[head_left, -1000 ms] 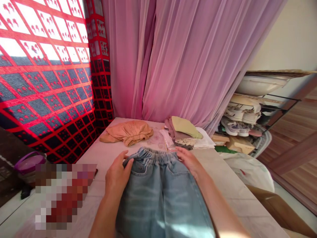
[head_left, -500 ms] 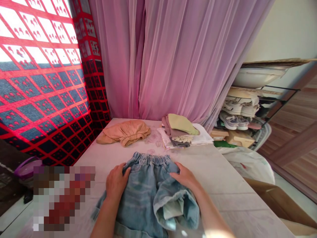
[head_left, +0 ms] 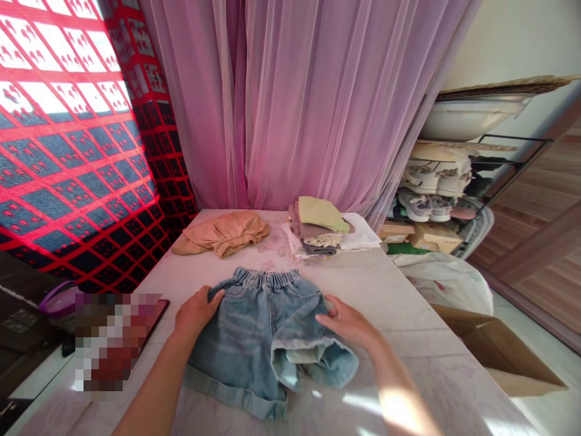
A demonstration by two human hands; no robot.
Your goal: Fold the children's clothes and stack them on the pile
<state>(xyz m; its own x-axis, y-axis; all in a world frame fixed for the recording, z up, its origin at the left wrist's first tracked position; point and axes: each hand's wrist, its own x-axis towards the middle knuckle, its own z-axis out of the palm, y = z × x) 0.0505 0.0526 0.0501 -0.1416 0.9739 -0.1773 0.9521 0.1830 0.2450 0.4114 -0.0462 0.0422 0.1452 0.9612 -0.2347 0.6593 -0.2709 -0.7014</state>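
Observation:
A pair of blue denim shorts (head_left: pixel 245 330) lies on the table with its gathered elastic waistband away from me. The leg on the left is spread flat, its cuff near the front edge. On the right, the other leg is bunched up, and its opening faces me. My left hand (head_left: pixel 197 312) pinches the left side of the shorts just below the waist. My right hand (head_left: pixel 349 321) has its thumb on top of the right side, with its fingers partly hidden around the denim edge.
Crumpled tan pants (head_left: pixel 224 235) lie at the back left of the pale table (head_left: pixel 408 315). Near them is a stack of folded clothes (head_left: pixel 318 227). A pixelated item rests at the left edge. On the right stand a shoe rack (head_left: pixel 503 160) and a cardboard box (head_left: pixel 508 348). Purple curtains (head_left: pixel 308 103) hang behind.
The shorts lie flatter, with the left leg spread out wider. Both hands have moved slightly apart, the left one outward. The camera view has shifted a little.

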